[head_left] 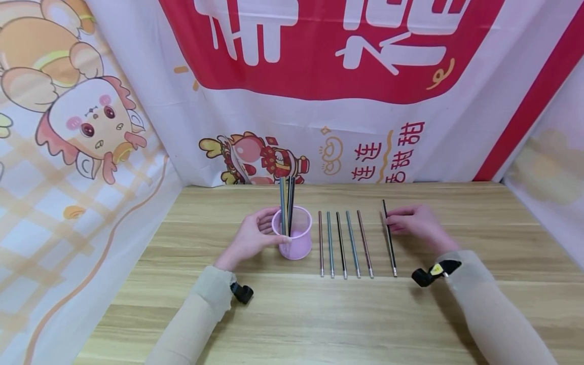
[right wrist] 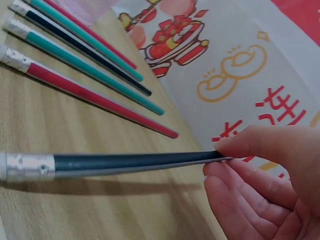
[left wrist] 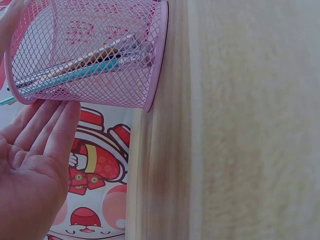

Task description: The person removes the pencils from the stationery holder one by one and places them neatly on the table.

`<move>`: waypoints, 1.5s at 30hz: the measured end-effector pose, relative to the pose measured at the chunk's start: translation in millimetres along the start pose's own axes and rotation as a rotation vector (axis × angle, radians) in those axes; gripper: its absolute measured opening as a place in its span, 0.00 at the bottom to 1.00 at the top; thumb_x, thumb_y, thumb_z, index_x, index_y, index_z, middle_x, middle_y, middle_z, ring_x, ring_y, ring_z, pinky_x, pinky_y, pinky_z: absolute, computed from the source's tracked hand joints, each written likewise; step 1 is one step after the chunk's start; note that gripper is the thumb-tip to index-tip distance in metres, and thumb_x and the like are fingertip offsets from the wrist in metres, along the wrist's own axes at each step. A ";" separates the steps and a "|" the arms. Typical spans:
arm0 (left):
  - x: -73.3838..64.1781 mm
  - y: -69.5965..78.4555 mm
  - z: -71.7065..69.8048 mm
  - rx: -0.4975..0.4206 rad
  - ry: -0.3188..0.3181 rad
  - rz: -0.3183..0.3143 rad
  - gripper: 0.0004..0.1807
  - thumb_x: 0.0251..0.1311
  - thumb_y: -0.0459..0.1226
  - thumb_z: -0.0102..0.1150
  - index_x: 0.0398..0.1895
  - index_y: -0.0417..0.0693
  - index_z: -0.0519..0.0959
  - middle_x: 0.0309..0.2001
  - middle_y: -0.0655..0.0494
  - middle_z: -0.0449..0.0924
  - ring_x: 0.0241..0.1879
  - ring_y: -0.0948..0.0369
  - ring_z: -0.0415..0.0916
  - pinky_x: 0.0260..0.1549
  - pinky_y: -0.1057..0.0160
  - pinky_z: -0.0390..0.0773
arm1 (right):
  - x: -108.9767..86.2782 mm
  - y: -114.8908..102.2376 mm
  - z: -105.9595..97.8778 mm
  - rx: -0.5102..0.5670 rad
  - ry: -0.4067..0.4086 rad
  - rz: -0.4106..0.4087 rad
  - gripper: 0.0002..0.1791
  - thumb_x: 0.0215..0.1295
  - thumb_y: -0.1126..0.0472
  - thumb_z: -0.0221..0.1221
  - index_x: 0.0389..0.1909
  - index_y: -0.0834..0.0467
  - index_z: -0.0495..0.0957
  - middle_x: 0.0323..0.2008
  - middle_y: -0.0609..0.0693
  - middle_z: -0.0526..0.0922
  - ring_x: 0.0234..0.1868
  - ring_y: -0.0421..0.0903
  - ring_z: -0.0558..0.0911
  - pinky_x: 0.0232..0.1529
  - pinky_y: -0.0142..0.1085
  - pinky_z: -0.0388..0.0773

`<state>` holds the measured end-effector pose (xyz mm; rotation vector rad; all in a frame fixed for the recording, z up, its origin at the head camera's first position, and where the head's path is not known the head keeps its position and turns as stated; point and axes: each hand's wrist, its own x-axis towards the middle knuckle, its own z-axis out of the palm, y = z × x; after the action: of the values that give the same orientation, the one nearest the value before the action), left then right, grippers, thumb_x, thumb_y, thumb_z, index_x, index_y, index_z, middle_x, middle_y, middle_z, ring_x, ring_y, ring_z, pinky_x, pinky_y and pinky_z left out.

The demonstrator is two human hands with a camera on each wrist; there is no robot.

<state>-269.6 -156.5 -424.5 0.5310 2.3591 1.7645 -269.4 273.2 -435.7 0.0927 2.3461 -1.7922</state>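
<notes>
My left hand (head_left: 246, 235) holds a pink mesh pencil cup (head_left: 300, 249), its thumb at the near side of the rim and its fingers round the far side. Several pencils (left wrist: 90, 70) lean inside the cup, eraser ends down. To the right, my right hand (head_left: 417, 223) pinches a dark pencil (right wrist: 120, 164) near its far end between thumb and fingers. In the right wrist view a shadow shows under this pencil, and its silver ferrule (right wrist: 30, 166) points away from the hand. Between the hands lies a row of several pencils in red, teal and black, including a red pencil (head_left: 365, 243).
The wooden table (head_left: 296, 314) ends at a white and red printed cloth (head_left: 319, 116) hanging behind it. Another patterned cloth (head_left: 105, 203) borders the left side. A black wrist camera (head_left: 242, 293) sits on the left sleeve, another black camera (head_left: 424, 277) on the right.
</notes>
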 end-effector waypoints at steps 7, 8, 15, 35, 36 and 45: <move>-0.6 -1.5 -0.4 0.000 0.002 -0.002 0.46 0.45 0.35 0.83 0.70 0.39 0.70 0.65 0.43 0.75 0.62 0.50 0.76 0.62 0.57 0.76 | 4.0 -1.8 14.6 -0.034 0.002 0.066 0.25 0.68 0.65 0.65 0.59 0.77 0.74 0.42 0.64 0.87 0.34 0.45 0.88 0.42 0.38 0.88; -0.5 -2.0 -0.5 0.001 0.002 -0.002 0.47 0.45 0.35 0.83 0.70 0.40 0.70 0.65 0.43 0.75 0.61 0.50 0.76 0.62 0.57 0.76 | 4.1 -2.1 16.3 -0.037 0.006 0.073 0.25 0.67 0.65 0.66 0.59 0.77 0.74 0.42 0.63 0.87 0.34 0.45 0.88 0.42 0.38 0.88; -0.6 -3.3 -0.3 -0.009 0.007 -0.005 0.47 0.45 0.35 0.83 0.70 0.40 0.70 0.64 0.43 0.75 0.61 0.50 0.76 0.62 0.57 0.76 | 6.3 -2.9 25.2 -0.108 0.043 0.109 0.23 0.66 0.64 0.68 0.57 0.72 0.78 0.42 0.61 0.88 0.35 0.45 0.87 0.41 0.36 0.87; -0.5 -2.5 -1.0 -0.005 0.003 0.002 0.46 0.46 0.35 0.83 0.70 0.40 0.70 0.64 0.44 0.76 0.61 0.51 0.76 0.61 0.60 0.76 | 5.7 -5.6 32.6 -0.197 0.096 0.118 0.20 0.65 0.62 0.69 0.55 0.67 0.81 0.47 0.61 0.86 0.37 0.46 0.86 0.41 0.35 0.87; -0.5 -2.4 -0.9 -0.007 0.003 0.003 0.45 0.46 0.35 0.82 0.70 0.40 0.70 0.64 0.43 0.76 0.61 0.51 0.76 0.61 0.60 0.76 | 5.7 -5.4 33.0 -0.198 0.101 0.120 0.20 0.65 0.62 0.69 0.55 0.67 0.82 0.47 0.61 0.86 0.37 0.46 0.86 0.40 0.34 0.87; -0.8 -1.9 -0.2 -0.005 -0.002 0.007 0.46 0.46 0.34 0.83 0.70 0.39 0.70 0.64 0.43 0.76 0.61 0.51 0.76 0.61 0.60 0.76 | 4.7 -2.1 32.2 -0.217 0.102 0.109 0.21 0.65 0.60 0.70 0.55 0.66 0.82 0.46 0.60 0.86 0.37 0.46 0.86 0.40 0.34 0.87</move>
<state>-269.3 -157.5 -426.3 0.5411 2.3538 1.7722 -270.8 241.4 -442.7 0.2815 2.5360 -1.5070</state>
